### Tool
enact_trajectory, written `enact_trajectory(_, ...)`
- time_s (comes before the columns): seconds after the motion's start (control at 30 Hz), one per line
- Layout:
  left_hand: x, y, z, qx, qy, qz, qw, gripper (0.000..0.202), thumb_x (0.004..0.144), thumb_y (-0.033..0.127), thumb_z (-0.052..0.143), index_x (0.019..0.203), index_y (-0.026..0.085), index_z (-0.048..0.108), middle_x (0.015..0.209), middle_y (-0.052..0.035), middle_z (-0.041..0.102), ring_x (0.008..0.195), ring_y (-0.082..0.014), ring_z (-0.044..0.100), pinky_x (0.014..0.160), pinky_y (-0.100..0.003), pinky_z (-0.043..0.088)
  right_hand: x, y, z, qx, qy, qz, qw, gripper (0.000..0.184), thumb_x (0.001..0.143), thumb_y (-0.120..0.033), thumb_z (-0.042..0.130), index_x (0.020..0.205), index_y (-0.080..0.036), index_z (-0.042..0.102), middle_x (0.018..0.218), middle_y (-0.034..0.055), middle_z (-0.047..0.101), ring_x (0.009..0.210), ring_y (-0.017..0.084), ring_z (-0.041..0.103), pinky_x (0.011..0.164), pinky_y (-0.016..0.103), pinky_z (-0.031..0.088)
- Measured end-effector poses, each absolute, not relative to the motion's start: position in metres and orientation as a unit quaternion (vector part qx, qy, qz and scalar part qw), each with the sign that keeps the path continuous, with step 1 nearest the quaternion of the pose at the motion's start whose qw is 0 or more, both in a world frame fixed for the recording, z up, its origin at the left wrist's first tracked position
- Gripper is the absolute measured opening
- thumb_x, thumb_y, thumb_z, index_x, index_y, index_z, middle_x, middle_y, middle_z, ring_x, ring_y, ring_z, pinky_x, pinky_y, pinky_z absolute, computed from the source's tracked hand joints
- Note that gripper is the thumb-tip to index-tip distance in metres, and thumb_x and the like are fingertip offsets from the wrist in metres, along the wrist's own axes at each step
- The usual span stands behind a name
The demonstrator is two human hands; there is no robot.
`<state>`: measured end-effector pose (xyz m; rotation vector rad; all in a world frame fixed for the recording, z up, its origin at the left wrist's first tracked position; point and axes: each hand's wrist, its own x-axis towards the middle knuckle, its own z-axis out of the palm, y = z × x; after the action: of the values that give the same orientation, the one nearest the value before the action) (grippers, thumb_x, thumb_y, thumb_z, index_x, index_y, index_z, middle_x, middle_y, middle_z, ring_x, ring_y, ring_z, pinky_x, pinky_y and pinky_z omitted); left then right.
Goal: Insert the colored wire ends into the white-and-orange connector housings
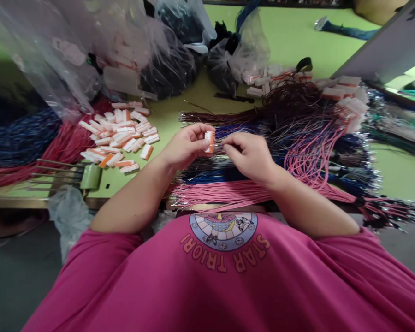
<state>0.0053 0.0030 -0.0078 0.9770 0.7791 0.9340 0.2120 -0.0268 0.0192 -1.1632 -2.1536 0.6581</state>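
Between the thumb and fingers of my left hand [186, 146] is a small white-and-orange plastic connector [210, 142], held upright above the wires. Just to its right, my right hand [249, 154] is closed in a pinch on a thin wire [219, 143], whose tip points at the connector's orange side. Whether that tip is inside the connector is too small to tell. Bundles of cut wires lie beneath both hands: pink wires [224, 192] nearest me, with blue, grey and dark red wires [224, 116] farther back.
Left of my hands is a loose pile of connectors [122, 133]. A green block with metal rods [91, 177] stands at the table's front edge. Plastic bags [173, 60] sit at the back. Wired connectors [347, 94] and a grey panel [376, 46] are on the right.
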Motion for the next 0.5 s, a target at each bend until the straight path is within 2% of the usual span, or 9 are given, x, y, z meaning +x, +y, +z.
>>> enact_trajectory(0.2, 0.0057, 0.0018, -0.0092, 0.449, 0.343, 0.420, 0.710, 0.054, 0.061, 0.029, 0.097, 0.103, 0.019, 0.064, 0.078, 0.0042, 0.064, 0.061, -0.0074, 0.063, 0.059, -0.021, 0.057, 0.2168, -0.0226, 0.0152, -0.473, -0.820, 0.169, 0.274, 0.028, 0.097, -0.025, 0.050, 0.095, -0.017, 0.077, 0.090, 0.0073, 0.075, 0.082, 0.019, 0.062, 0.080, 0.031, 0.042)
enact_trajectory(0.4, 0.0055, 0.0030, -0.0110, 0.484, 0.354, 0.422, 0.680, 0.054, 0.062, 0.032, 0.095, 0.104, 0.020, 0.063, 0.079, 0.0036, 0.064, 0.062, -0.0082, 0.062, 0.060, -0.023, 0.056, 0.2115, -0.0231, 0.0202, -0.503, -0.829, 0.161, 0.181, 0.031, 0.100, -0.027, 0.046, 0.092, -0.017, 0.075, 0.085, 0.0076, 0.073, 0.075, 0.018, 0.056, 0.072, 0.031, 0.034)
enact_trajectory(0.5, 0.0064, 0.0024, -0.0116, 0.524, 0.363, 0.429, 0.640, 0.052, 0.063, 0.035, 0.096, 0.101, 0.022, 0.063, 0.078, 0.0033, 0.066, 0.062, -0.0093, 0.063, 0.062, -0.024, 0.056, 0.2119, -0.0175, 0.0244, -0.511, -0.822, 0.197, 0.158, 0.029, 0.097, -0.024, 0.047, 0.085, -0.017, 0.072, 0.080, 0.0058, 0.071, 0.072, 0.017, 0.053, 0.070, 0.031, 0.033)
